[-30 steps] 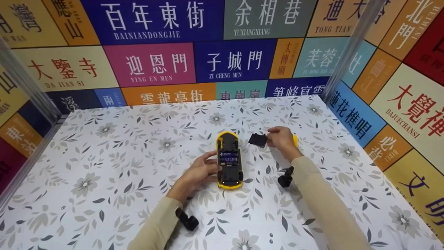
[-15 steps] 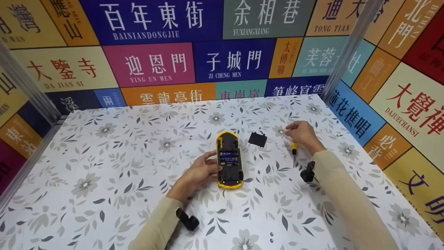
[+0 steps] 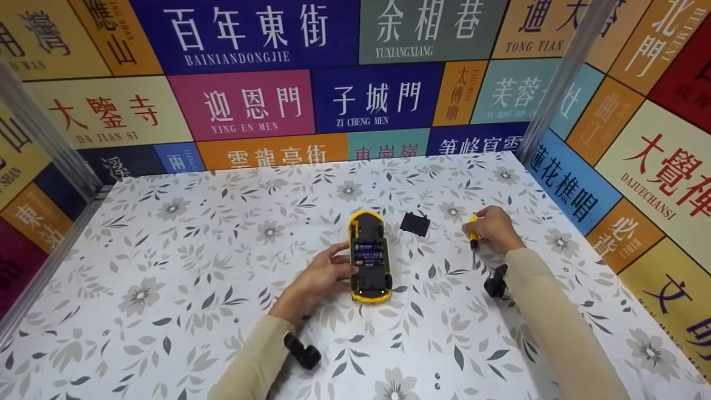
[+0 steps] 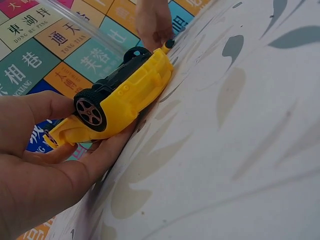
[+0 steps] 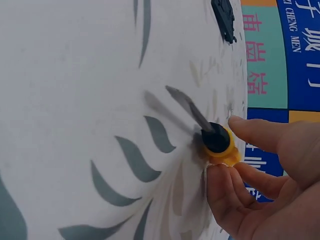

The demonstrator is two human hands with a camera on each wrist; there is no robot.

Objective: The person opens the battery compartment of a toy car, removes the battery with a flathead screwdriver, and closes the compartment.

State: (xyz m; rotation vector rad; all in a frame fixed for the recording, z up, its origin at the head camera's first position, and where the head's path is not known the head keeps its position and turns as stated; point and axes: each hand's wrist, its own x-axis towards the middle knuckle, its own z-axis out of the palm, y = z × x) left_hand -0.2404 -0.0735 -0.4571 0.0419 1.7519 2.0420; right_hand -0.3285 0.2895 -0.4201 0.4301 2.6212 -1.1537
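Right hand (image 3: pixel 495 228) — loosely round screwdriver (image 5: pixel 216 137), apparently

Smooth plastic car body (image 4: pixel 131 95), smooth metal screwdriver shaft (image 5: pixel 191 107), matt plastic panel (image 3: pixel 415 224), matt cloth sleeves (image 3: pixel 555 314)

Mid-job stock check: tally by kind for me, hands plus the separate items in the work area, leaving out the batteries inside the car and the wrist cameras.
Hands: 2, left hand and right hand
Car: 1
Cover: 1
Screwdriver: 1
Total: 5
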